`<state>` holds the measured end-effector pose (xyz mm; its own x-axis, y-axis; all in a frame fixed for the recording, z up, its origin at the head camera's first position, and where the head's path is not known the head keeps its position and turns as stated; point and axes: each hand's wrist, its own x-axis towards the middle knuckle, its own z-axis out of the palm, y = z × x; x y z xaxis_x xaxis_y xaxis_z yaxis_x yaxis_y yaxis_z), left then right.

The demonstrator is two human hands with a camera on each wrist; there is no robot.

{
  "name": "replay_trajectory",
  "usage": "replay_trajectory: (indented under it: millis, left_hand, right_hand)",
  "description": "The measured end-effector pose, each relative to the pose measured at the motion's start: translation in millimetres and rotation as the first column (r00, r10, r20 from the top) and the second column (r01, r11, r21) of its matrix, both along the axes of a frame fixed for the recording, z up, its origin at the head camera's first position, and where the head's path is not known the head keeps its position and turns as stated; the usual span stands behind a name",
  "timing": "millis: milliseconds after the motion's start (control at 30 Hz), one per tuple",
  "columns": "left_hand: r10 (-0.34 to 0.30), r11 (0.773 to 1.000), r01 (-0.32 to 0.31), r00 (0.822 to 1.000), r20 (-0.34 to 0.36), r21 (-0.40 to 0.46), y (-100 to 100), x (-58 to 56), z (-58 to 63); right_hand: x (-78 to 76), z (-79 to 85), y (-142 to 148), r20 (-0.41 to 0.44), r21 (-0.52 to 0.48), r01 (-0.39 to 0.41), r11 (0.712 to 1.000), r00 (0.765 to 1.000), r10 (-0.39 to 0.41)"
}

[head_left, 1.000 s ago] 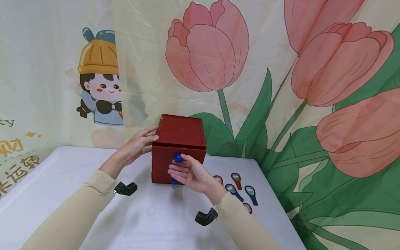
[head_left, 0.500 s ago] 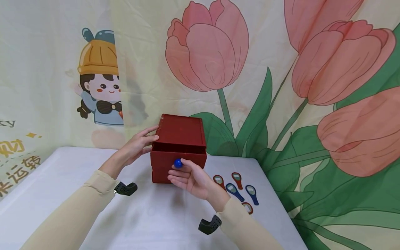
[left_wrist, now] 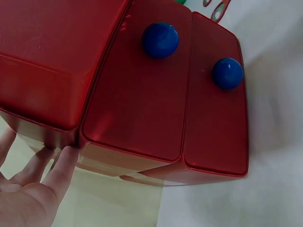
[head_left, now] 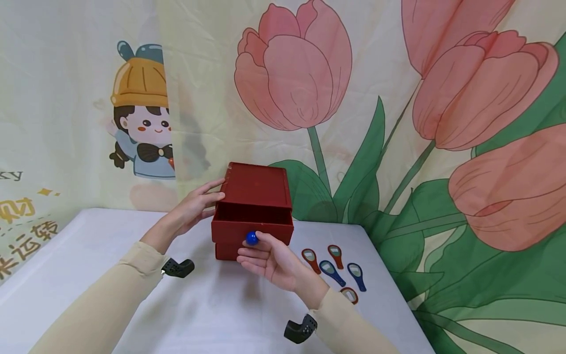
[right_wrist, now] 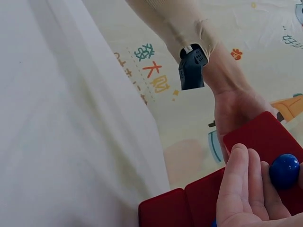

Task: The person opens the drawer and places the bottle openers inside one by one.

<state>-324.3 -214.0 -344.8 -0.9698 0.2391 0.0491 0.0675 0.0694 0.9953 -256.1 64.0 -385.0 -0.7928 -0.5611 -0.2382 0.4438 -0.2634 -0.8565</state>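
A dark red box [head_left: 256,184] with two stacked drawers sits on the table in the head view. Its upper drawer [head_left: 230,232] is pulled out part way, showing a strip of dark red inside. My right hand [head_left: 278,260] pinches that drawer's round blue knob [head_left: 251,238] between thumb and index finger, the other fingers extended below it. My left hand [head_left: 192,206] rests its fairly straight fingertips against the box's left side. The lower drawer's blue knob [left_wrist: 227,73] shows in the left wrist view; in the head view my right hand hides it.
Right of the box lie several small paddle-shaped pieces with pale centres, like magnifying glasses, such as a red one [head_left: 334,255] and a blue one [head_left: 356,276]. A white cloth covers the table [head_left: 185,314]. A printed curtain [head_left: 208,73] hangs close behind.
The upper drawer has slid out toward me, from nearly flush to part way. My right hand has moved nearer and slightly lower with its knob. My left hand has stayed put.
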Motion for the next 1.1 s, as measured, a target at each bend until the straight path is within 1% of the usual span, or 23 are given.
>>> replay_trajectory:
  millis: [200,667,833,1100]
  left_hand:
    - [-0.006,1.000,0.006,1.000,-0.004,0.003,-0.4,0.5,-0.3]
    - [-0.017,1.000,0.017,1.000,-0.004,0.013,-1.0,1.2,-0.1]
    - [-0.022,1.000,0.022,1.000,-0.001,0.014,-1.3,0.1,-1.3]
    - [-0.019,1.000,0.019,1.000,-0.002,0.005,-2.3,-0.4,-2.0]
  right_hand:
    - [3.4,0.1,0.9,0.010,0.003,-0.005,1.000,1.000,0.005]
    - [12.2,0.7,2.2,0.005,0.008,-0.009,1.000,1.000,0.009]
    - [16.7,0.8,2.3,0.013,0.007,-0.004,1.000,1.000,0.004]
    - [24.2,0.2,4.1,0.008,0.008,-0.020,1.000,1.000,0.020]
